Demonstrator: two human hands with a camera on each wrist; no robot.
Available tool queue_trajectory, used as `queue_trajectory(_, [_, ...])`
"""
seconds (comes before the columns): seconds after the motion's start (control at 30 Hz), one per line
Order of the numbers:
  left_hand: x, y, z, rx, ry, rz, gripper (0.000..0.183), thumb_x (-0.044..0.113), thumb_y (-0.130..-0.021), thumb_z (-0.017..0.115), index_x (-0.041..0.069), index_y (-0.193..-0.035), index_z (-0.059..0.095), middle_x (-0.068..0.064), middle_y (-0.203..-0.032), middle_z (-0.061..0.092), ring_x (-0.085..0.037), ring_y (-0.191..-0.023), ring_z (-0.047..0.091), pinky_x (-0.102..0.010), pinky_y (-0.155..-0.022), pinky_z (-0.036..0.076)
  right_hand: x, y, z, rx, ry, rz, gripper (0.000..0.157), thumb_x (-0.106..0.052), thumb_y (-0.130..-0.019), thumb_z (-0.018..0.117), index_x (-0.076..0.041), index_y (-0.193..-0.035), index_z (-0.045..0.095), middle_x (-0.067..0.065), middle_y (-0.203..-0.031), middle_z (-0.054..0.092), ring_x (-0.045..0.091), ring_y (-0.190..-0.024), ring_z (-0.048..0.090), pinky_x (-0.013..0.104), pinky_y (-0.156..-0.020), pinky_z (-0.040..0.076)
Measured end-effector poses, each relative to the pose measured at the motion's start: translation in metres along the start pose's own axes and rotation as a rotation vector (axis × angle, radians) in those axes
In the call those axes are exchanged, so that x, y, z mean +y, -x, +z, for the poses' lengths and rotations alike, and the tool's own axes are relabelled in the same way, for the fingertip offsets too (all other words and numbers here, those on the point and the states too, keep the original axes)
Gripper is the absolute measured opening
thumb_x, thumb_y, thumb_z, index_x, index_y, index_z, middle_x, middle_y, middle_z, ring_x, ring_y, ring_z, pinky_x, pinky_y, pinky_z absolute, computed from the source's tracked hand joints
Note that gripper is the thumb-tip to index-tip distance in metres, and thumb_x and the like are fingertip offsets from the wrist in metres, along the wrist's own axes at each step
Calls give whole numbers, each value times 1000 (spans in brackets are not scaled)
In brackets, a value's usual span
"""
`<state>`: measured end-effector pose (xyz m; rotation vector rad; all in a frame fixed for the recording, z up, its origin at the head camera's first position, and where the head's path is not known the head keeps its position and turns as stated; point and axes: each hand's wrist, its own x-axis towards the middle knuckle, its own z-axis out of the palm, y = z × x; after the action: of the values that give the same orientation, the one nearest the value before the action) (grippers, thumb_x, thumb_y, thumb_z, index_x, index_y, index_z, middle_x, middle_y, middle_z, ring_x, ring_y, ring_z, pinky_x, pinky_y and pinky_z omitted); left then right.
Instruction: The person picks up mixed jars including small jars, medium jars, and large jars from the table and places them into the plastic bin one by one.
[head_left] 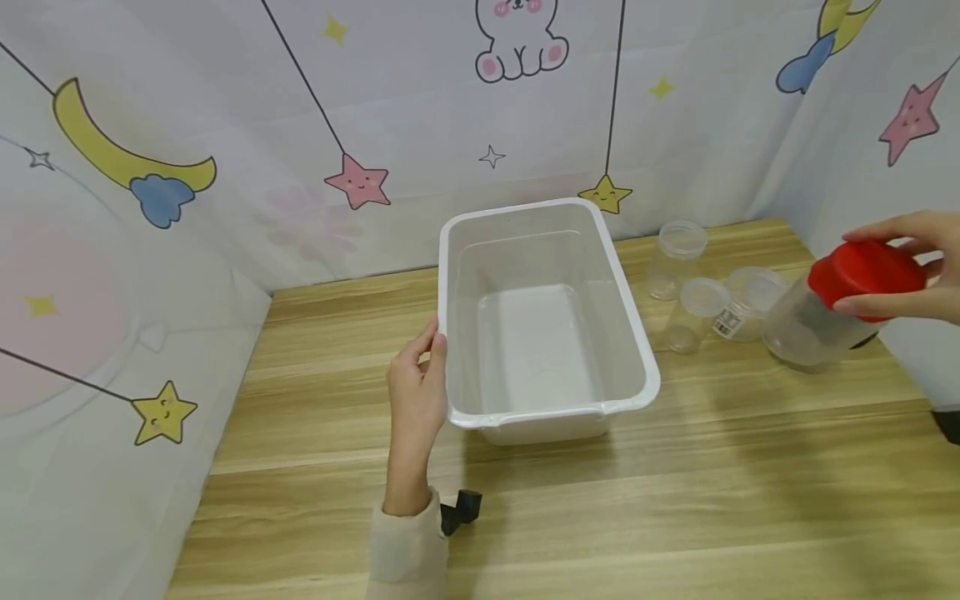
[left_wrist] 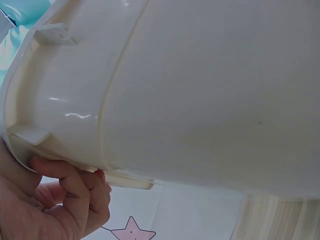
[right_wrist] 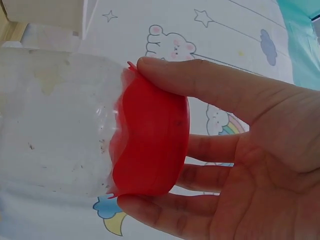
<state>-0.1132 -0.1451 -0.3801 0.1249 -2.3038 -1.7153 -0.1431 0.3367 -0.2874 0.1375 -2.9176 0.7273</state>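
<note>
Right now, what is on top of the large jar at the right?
A red lid is on the jar, and the right grip holds the lid. The jar's mouth cannot be seen because the lid covers it.

White tub [head_left: 536,346]; red-lidded jar [head_left: 821,321] at its right

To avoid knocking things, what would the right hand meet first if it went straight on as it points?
The red-lidded jar in the right hand would probably meet the barcoded jar first; depth is unclear.
</note>
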Motion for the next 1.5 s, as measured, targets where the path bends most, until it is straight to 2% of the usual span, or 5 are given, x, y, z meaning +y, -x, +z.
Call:
queue_trajectory(0.47, [-1,0,0,-2,-1,0,37,16,-105,53,2,-138,58,-22,-111,63,-35,-83,72,-43,-68,61,-10,-10,-11,34,8,-7,66,-7,-75,84,10,-130,52,38,-122,46,58,-97,41,8,-50,31])
queue_trajectory(0.6, [-1,1,0,0,2,0,37,16,-105,53,2,-138,58,-22,-111,63,-36,-83,72,-43,-68,61,-21,-14,-14,13,36,-5,67,-5,-73,84,10,-130,52,38,-121,46,57,-97,41,34,-51,53])
queue_trajectory(0.73, [-2,1,0,-3,7,1,37,17,-105,53,2,-139,58,-22,-111,63,-37,-83,72,-42,-67,61,-23,-19,-15,-9,52,-6,67,-7,-74,84,10,-130,51,39,-120,47,57,-97,41,61,-55,53])
queue_trajectory(1.3, [-2,1,-1,-2,-5,2,38,16,-105,53,2,-139,57,-21,-111,64,-35,-83,72,-41,-67,61,-36,-42,-22,-19,100,-99,66,-8,-75,85,12,-128,51,39,-117,51,59,-95,48,60,-57,56])
queue_trajectory(1.5, [-1,1,0,-2,-11,5,38,16,-104,53,1,-139,57,-22,-112,64,-36,-84,72,-43,-68,61,-42,-53,-23,-83,180,-115,67,-22,-80,86,11,-128,53,39,-115,54,58,-93,53,60,-62,57])
